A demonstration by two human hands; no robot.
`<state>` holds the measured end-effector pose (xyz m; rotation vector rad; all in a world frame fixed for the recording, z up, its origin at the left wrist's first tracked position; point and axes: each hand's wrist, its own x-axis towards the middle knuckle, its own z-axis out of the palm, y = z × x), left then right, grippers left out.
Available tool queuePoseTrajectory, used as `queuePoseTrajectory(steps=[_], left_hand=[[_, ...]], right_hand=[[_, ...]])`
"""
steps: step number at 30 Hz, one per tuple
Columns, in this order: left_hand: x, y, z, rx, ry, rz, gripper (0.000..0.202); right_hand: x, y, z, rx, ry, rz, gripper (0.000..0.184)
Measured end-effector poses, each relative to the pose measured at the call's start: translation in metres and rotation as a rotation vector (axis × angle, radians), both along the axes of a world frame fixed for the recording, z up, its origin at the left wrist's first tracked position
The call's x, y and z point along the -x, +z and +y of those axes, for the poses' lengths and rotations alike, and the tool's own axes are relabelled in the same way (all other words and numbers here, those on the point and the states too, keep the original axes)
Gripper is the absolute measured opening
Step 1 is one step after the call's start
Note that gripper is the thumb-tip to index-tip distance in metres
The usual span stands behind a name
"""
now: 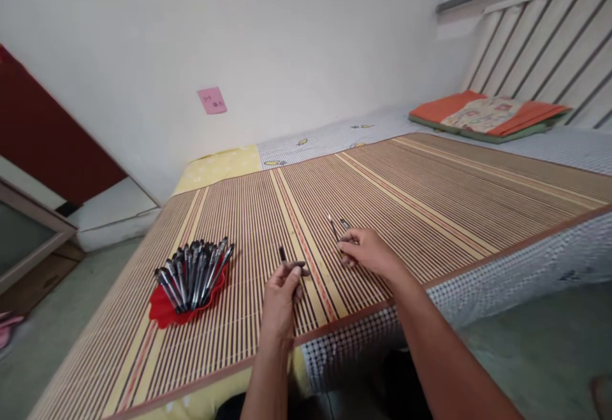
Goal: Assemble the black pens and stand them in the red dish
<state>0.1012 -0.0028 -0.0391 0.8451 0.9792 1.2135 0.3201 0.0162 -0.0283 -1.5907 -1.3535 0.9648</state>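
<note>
My left hand (284, 289) is closed, with a short black pen cap (282, 253) sticking up from its fingers. To its right, my right hand (366, 251) pinches a slim dark pen (333, 226) whose light tip points up and away from me. A second pen piece (345, 223) shows just beyond the right hand's fingers; I cannot tell whether it is held or lies on the mat. Dark smudges mark the fingertips of both hands. Left of my hands, many black-and-clear pens (195, 273) lie fanned in a red scalloped dish (162, 308).
A striped bamboo mat (248, 216) covers the bed, with a checked sheet (507, 251) hanging over the near edge. A folded orange cloth (516, 114) lies at the far right by a white slatted headboard (549, 44). A pink note (211, 100) is on the wall.
</note>
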Motion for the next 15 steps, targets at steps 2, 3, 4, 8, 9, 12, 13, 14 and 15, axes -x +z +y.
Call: queuePoseTrajectory(steps=[2, 3, 4, 8, 9, 12, 13, 14, 15], left_hand=[[-0.001, -0.001, -0.001, 0.002, -0.010, 0.007, 0.038], [-0.001, -0.002, -0.001, -0.001, -0.013, 0.006, 0.038], [0.000, -0.003, -0.001, -0.010, -0.015, 0.003, 0.037], [0.005, -0.003, 0.001, -0.036, -0.008, -0.027, 0.033], [0.006, -0.002, 0.002, -0.029, -0.001, -0.038, 0.033], [0.010, 0.001, 0.002, -0.003, 0.001, -0.072, 0.032], [0.011, 0.002, 0.001, 0.000, -0.004, -0.075, 0.032], [0.011, 0.002, 0.001, 0.002, -0.010, -0.071, 0.032], [0.012, 0.003, 0.001, 0.001, -0.015, -0.062, 0.032]], right_hand=[[0.025, 0.004, 0.001, -0.020, 0.120, 0.310, 0.022], [0.037, 0.006, 0.001, -0.018, 0.174, 0.395, 0.025], [0.047, 0.008, 0.001, -0.017, 0.213, 0.451, 0.026], [0.075, 0.014, 0.000, -0.056, 0.250, 0.526, 0.022], [0.079, 0.014, 0.000, -0.072, 0.239, 0.518, 0.021], [0.079, 0.016, 0.001, -0.092, 0.233, 0.479, 0.022], [0.077, 0.017, 0.002, -0.094, 0.230, 0.476, 0.023], [0.075, 0.018, 0.002, -0.099, 0.220, 0.479, 0.025], [0.072, 0.020, 0.003, -0.112, 0.196, 0.492, 0.027]])
